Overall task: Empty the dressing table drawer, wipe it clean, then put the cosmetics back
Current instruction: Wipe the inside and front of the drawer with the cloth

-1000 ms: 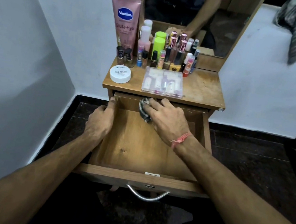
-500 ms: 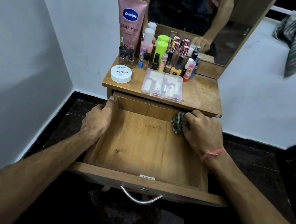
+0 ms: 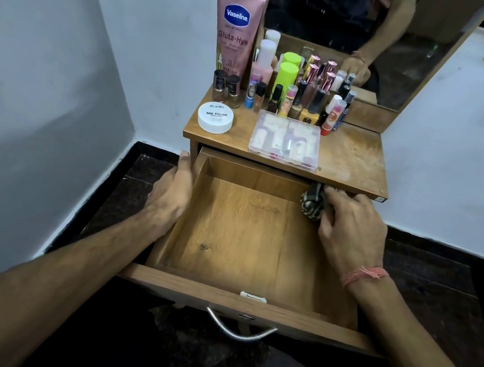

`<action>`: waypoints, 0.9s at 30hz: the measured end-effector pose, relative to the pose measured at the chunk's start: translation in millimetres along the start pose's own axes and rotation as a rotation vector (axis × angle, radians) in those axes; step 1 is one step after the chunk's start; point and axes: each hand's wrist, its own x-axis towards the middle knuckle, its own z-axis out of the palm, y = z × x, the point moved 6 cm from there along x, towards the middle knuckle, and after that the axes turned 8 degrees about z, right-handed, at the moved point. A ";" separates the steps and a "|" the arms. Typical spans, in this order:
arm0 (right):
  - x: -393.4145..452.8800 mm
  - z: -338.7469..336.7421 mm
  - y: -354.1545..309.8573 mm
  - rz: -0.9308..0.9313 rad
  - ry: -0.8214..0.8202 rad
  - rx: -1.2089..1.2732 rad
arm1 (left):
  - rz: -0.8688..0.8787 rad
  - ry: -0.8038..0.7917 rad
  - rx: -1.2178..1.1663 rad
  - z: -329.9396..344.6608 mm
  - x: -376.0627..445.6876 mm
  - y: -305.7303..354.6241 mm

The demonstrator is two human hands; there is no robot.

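Checked cloth (image 3: 313, 201) (in right hand (image 3: 350, 228)) moved to drawer (image 3: 235, 300) rt-back corner.

drawer (image 3: 245, 234) floor bare | cloth (image 3: 313, 202) fills far-right corner | table top (image 3: 351, 155) overhangs rear
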 end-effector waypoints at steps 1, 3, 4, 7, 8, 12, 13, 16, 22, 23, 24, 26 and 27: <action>0.3 2.0 -3.1 0.011 -0.018 0.029 | -0.021 0.010 -0.016 -0.8 0.4 -1.1; -2.7 2.1 -14.6 0.002 -0.076 0.062 | -0.056 0.036 -0.050 -3.9 -1.7 -0.4; -5.6 3.8 -24.2 -0.028 -0.118 0.083 | -0.071 0.047 -0.062 -4.9 -3.6 0.7; -13.7 14.2 -66.7 -0.098 -0.310 0.215 | -0.091 0.057 -0.081 -4.2 -11.0 3.6; -10.9 20.7 -82.6 -0.101 -0.342 0.254 | -0.103 0.057 -0.092 -3.6 -12.6 3.8; 6.9 38.9 -160.9 -0.162 -0.394 0.443 | -0.125 0.069 -0.118 -2.6 -11.5 1.6; 9.7 41.4 -173.9 -0.177 -0.386 0.508 | -0.124 0.071 -0.118 -2.7 -9.7 1.2; 15.1 47.7 -179.5 -0.162 -0.368 0.590 | -0.113 0.074 -0.148 -3.8 -6.4 1.8; -3.1 26.4 -186.0 -0.349 -0.446 0.553 | -0.162 0.042 -0.451 -3.4 -6.6 -11.8; -12.0 18.8 -192.1 -0.409 -0.482 0.532 | -0.222 0.021 -0.538 -6.2 -7.0 -18.2; -22.9 12.4 -198.0 -0.478 -0.527 0.514 | -0.292 -0.001 -0.611 -9.5 -8.1 -24.6; -44.4 0.5 -205.7 -0.602 -0.669 0.500 | -0.368 -0.052 -0.615 -18.6 -14.7 -29.7; -53.4 -6.0 -208.0 -0.643 -0.749 0.496 | -0.375 -0.081 -0.595 -22.6 -14.8 -29.4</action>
